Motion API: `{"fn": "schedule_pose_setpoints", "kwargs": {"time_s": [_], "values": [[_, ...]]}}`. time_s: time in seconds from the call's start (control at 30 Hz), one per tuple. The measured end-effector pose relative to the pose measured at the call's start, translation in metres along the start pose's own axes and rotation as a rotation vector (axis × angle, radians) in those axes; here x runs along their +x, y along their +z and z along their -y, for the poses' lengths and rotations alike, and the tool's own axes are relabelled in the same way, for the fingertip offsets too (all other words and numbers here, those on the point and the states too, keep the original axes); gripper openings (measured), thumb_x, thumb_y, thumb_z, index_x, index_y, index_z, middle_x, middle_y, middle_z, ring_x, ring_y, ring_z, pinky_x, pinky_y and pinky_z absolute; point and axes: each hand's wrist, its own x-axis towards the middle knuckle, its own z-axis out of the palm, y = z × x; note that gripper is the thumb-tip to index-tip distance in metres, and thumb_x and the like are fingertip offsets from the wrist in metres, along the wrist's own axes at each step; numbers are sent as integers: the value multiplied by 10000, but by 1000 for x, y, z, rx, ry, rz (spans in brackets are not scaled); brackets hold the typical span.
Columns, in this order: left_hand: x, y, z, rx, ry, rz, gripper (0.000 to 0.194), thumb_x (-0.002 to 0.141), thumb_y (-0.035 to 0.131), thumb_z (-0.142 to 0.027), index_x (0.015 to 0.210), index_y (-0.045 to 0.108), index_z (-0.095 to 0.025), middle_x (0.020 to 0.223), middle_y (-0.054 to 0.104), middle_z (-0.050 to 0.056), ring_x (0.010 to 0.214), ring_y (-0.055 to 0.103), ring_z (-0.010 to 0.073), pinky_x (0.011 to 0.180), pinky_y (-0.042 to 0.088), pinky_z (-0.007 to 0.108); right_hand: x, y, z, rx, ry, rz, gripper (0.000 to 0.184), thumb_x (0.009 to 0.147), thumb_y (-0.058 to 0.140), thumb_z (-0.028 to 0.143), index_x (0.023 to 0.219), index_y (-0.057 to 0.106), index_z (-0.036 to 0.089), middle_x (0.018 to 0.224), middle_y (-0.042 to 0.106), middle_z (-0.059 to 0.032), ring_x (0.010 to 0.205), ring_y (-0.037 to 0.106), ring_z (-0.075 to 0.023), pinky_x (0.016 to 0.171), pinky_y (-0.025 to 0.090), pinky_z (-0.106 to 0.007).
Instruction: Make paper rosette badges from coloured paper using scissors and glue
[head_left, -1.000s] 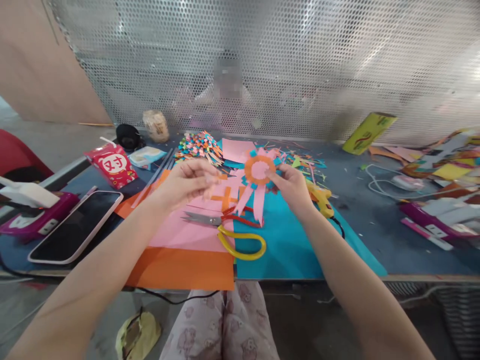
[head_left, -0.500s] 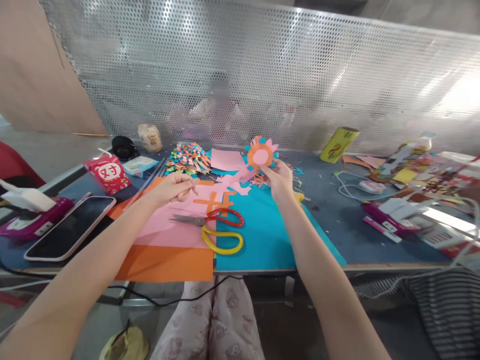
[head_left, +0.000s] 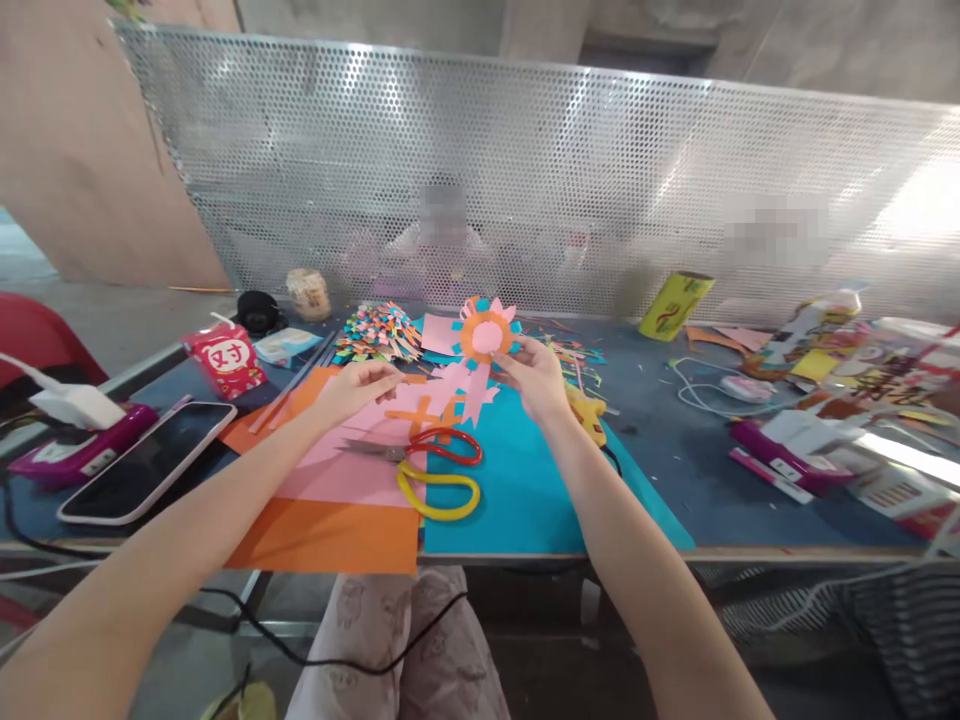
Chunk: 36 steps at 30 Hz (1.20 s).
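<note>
My right hand (head_left: 536, 380) pinches a paper rosette (head_left: 487, 338) at its lower right edge, holding it up above the sheets. The rosette has a pink centre, an orange ring, and blue, pink and orange petals, with a pink tail (head_left: 475, 392) hanging below. My left hand (head_left: 358, 393) hovers over the pink sheet (head_left: 330, 470), thumb and fingertips together; whatever may be between them is too small to make out. Scissors (head_left: 442, 447) with one red and one yellow handle loop lie across the pink and blue sheets. Orange strips (head_left: 416, 415) lie just behind them.
A heap of coloured paper bits (head_left: 379, 332) sits at the back. A yellow glue gun (head_left: 589, 415) is partly behind my right wrist. Left are a phone (head_left: 150, 460), a power strip (head_left: 90, 450) and a red packet (head_left: 226, 358); right, a yellow-green can (head_left: 675, 305) and cables.
My right hand has brought the rosette leftward and turned it, so its tail now hangs down. My left hand has shifted slightly, fingers still together. The camera view has tilted up a little.
</note>
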Motion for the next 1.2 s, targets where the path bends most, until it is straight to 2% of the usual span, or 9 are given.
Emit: {"fn": "schedule_pose_setpoints", "kwargs": {"time_s": [0.13,0.23,0.33,0.5,0.8,0.93,1.07,1.13,1.2], "values": [[-3,5,-4,-151,67,-54,421,599,798,-452,867,676,-150,747,697,50,694,625,151,588,457,242,-12,14,2,11,39,162,578,441,852,433,883,535,236,737,701,32,719,689,-183,645,578,-333],[-6,7,-10,-261,155,-95,475,591,816,-472,922,684,-157,909,721,86,857,653,182,690,482,256,-18,23,1,-46,56,187,553,445,842,413,866,531,236,695,696,38,651,673,-168,574,551,-299],[-8,9,-14,-308,185,-99,475,636,785,-503,955,703,-160,975,719,97,889,652,186,739,488,271,-22,28,-1,-117,42,217,489,466,826,373,832,535,232,673,687,38,611,649,-153,539,516,-275],[-8,13,-12,-350,89,-110,485,662,738,-561,938,722,-162,933,715,73,767,625,142,672,491,256,-28,27,1,-198,-8,322,339,578,754,311,830,547,218,657,646,44,596,604,-128,558,471,-259],[-9,14,-19,-388,60,-187,447,584,834,-282,970,654,-148,732,711,18,717,659,133,700,493,252,-34,33,-2,-244,-2,440,280,596,688,229,849,571,207,741,632,36,647,589,-121,618,467,-262],[-9,11,-18,-349,55,-208,443,596,827,-283,977,653,-135,652,690,-3,641,651,126,672,494,258,-35,33,-2,-253,21,430,273,592,696,254,830,568,213,716,638,36,643,598,-130,608,469,-264],[-7,8,-22,-448,91,-237,416,542,863,-292,866,646,-147,673,707,12,752,701,176,777,526,308,-32,31,-1,-257,16,382,302,576,716,267,829,560,215,729,644,28,608,581,-122,533,442,-242],[-8,5,-26,-542,134,-210,410,518,882,-290,822,635,-166,632,689,-12,802,713,189,839,531,328,-30,28,-2,-264,39,336,332,577,727,298,846,552,213,704,645,24,591,585,-129,508,433,-240],[-11,1,-30,-632,151,-142,421,512,893,-312,818,631,-190,562,640,-57,719,711,163,818,553,317,-25,25,-5,-259,64,260,366,572,733,341,856,542,213,669,645,23,578,599,-146,496,442,-250]]}}
